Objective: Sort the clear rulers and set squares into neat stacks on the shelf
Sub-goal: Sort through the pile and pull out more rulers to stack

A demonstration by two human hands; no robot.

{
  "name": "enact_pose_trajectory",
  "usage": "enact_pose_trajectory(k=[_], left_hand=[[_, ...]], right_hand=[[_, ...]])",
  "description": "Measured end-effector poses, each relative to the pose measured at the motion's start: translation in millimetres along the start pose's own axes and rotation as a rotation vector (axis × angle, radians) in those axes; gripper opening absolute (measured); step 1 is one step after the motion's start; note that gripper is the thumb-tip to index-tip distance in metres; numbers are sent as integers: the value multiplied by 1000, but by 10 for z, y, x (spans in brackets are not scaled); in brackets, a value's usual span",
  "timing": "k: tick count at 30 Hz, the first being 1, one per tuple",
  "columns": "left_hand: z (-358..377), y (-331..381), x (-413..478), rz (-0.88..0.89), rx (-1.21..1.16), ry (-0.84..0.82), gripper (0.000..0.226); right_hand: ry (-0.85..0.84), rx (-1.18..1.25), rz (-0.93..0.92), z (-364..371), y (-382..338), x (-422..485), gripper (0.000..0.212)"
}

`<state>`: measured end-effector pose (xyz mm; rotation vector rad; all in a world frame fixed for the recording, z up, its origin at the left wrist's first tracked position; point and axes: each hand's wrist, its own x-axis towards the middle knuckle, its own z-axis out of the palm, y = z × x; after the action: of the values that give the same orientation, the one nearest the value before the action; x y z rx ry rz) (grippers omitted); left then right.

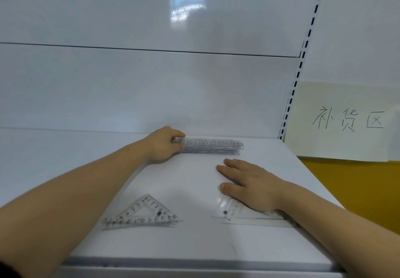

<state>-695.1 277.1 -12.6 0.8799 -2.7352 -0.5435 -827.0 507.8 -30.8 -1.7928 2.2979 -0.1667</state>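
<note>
A stack of clear straight rulers [213, 146] lies along the back of the white shelf [194, 247], close to the back panel. My left hand [163, 144] grips the left end of that stack, fingers curled round it. A pile of clear set squares [142, 213] lies at the front left of the shelf. A second pile of clear set squares [249, 217] lies at the front right. My right hand [249, 183] rests flat over it with straight fingers, its palm covering the upper part.
A white back panel [151, 82] rises behind the shelf, with a slotted upright [292, 95] at the right. A pale paper sign with handwritten characters [346, 121] hangs at the right, above a yellow surface [357, 191]. The shelf's front edge runs along the bottom.
</note>
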Motion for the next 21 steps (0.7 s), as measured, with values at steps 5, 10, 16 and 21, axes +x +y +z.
enact_pose_trajectory(k=[5,10,16,21], left_hand=[[-23,0,1,-27,31,-29,53],[-89,62,-180,-46,68,-20,74],[-194,-39,-667,-98,104,29,71],[-330,-395,-1121,-263,131,-6,72]], right_hand=[[-19,-27,-9,-27,-35,0,61],[-27,23,-8,-139,-101,-33,57],[74,-74,-45,-426,-250,83,59],[84,-166,-99,-517,-732,572,53]])
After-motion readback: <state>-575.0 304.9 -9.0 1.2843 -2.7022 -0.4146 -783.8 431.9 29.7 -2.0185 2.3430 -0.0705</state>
